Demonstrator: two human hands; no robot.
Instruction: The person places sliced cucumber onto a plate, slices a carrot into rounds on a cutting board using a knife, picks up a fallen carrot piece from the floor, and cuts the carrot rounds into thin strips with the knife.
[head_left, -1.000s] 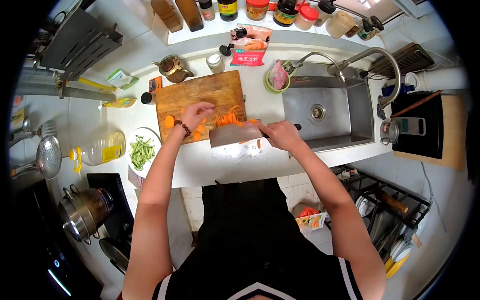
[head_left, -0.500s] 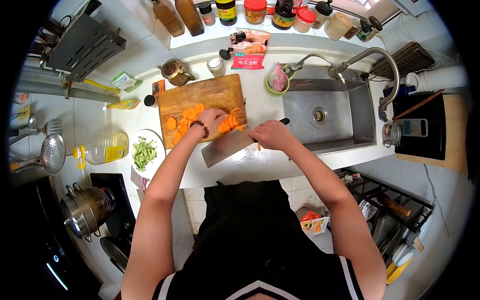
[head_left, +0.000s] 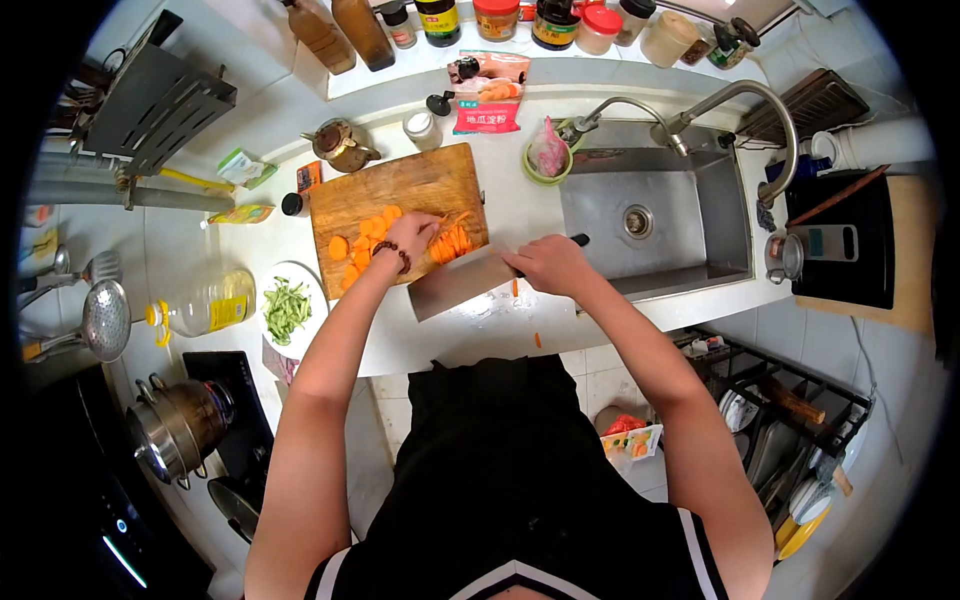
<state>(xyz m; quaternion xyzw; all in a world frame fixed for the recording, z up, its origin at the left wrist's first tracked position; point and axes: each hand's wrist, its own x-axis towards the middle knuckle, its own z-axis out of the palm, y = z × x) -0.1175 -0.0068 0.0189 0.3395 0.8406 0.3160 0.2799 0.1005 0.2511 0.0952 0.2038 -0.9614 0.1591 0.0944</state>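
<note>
My left hand (head_left: 410,236), with a dark bead bracelet at the wrist, rests over the cutting board (head_left: 400,178). Its fingers are bunched, with the tips at the left edge of a pile of carrot strips (head_left: 453,243); the exact grip is partly hidden. Round carrot slices (head_left: 362,243) lie left of and behind that hand. In my right hand (head_left: 548,264) is the handle of a cleaver (head_left: 460,284). Its broad blade points left along the board's front edge, just in front of the strips. A loose carrot strip (head_left: 537,340) lies near the counter's front edge.
A white plate of green strips (head_left: 288,308) and an oil bottle (head_left: 215,302) stand left of the board. The metal sink (head_left: 660,215) is at right, with a green bowl (head_left: 546,172) beside it. Pots (head_left: 175,430) sit on the stove at lower left.
My left hand has drawn back a little to the left from over the carrot strips. The cleaver has shifted slightly toward the board. A carrot strip now lies near the counter edge.
</note>
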